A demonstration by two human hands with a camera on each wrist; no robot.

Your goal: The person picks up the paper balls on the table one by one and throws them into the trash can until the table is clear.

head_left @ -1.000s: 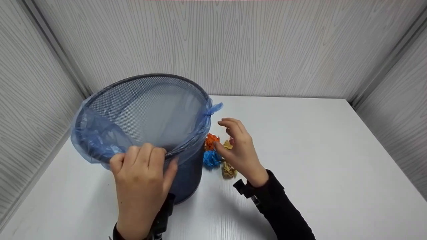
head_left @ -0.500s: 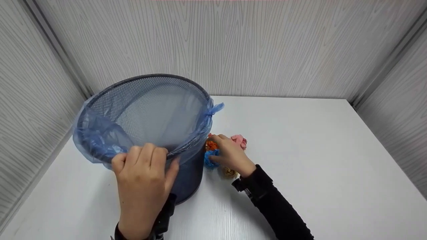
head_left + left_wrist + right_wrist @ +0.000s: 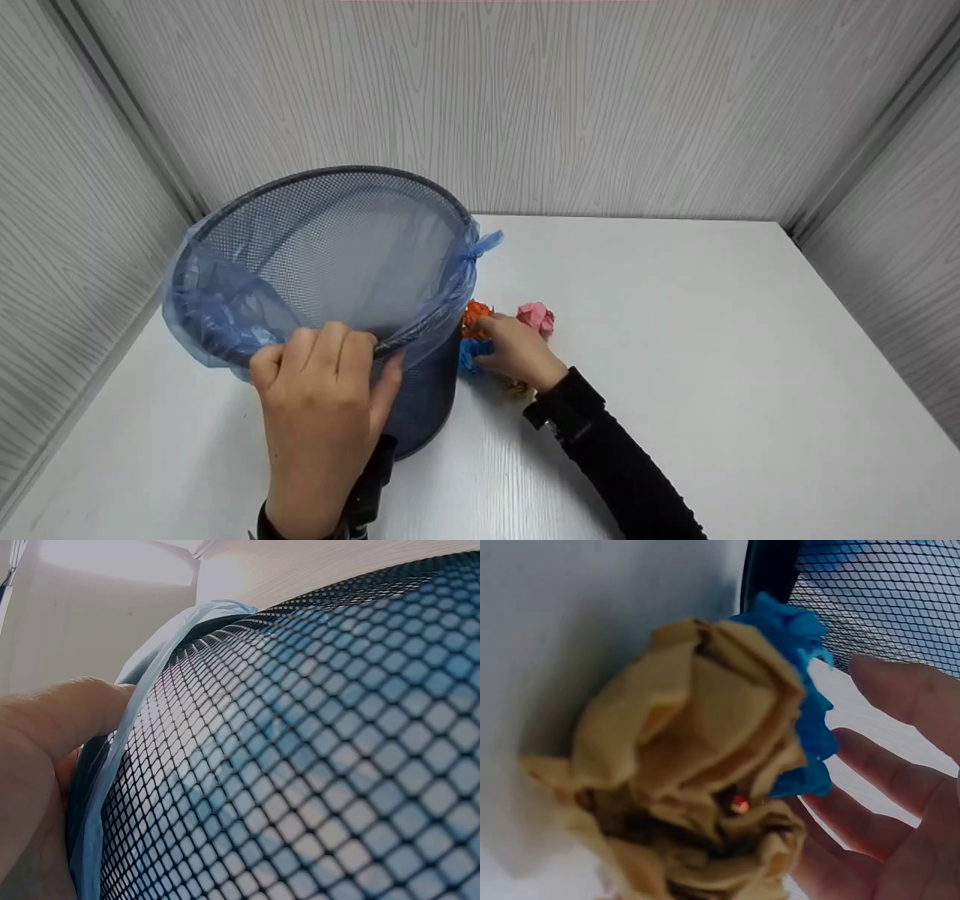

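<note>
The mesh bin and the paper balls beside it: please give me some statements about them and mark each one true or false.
1. The left hand grips the rim of the mesh bin. True.
2. The bin is lined with a red bag. False: the bag is blue.
3. The right hand is down among the crumpled paper balls beside the bin. True.
4. The pink paper ball lies inside the bin. False: it lies on the white table.
5. The blue paper ball lies next to a tan paper ball. True.

The right hand mostly hides the tan paper ball.
</note>
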